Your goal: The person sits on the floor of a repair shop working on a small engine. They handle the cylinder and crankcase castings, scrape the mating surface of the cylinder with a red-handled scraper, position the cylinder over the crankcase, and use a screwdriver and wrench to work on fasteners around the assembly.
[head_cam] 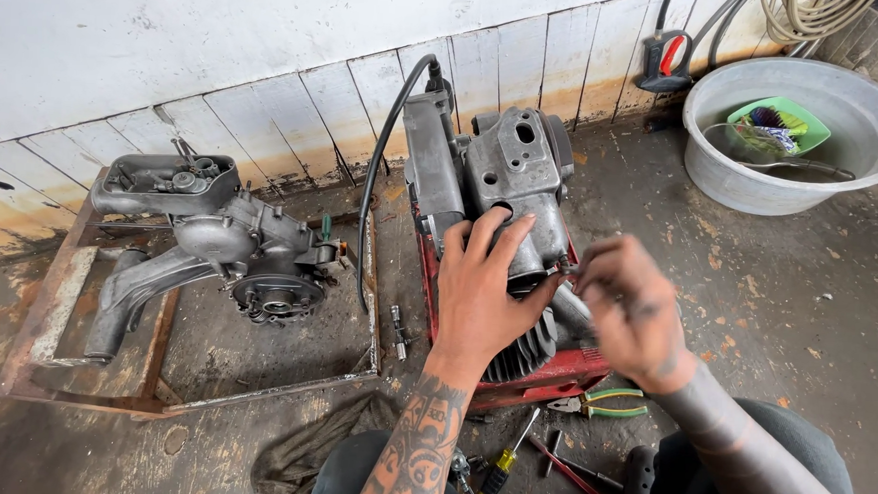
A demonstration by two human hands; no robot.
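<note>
Grey cast metal fills the middle of the head view: an engine block (507, 195) stands on a red stand (553, 368) on the concrete floor (807, 286), and everything else is placed from it. The left hand (477, 289) lies flat on the block's front face, fingers spread and clamping nothing. Just right of the block, the right hand (631, 307) pinches at a small stud or bolt (564, 267) on its side; motion blur makes it hard to say whether the fingers have really closed on it.

By the look of it the block is heavy, rigid and probably oily. The finned cylinder (526, 350) at its lower end has thin edges, so the solid casing is the better place to take hold.

Left of the block, a second engine (214, 240) rests in a rusty steel frame (65, 318). Below it lie pliers (601, 402) with green handles and a yellow-handled screwdriver (503, 461). Up and to the right stands a grey basin (801, 131) holding a green tray (778, 126). No packages, labels or signs can be made out.
</note>
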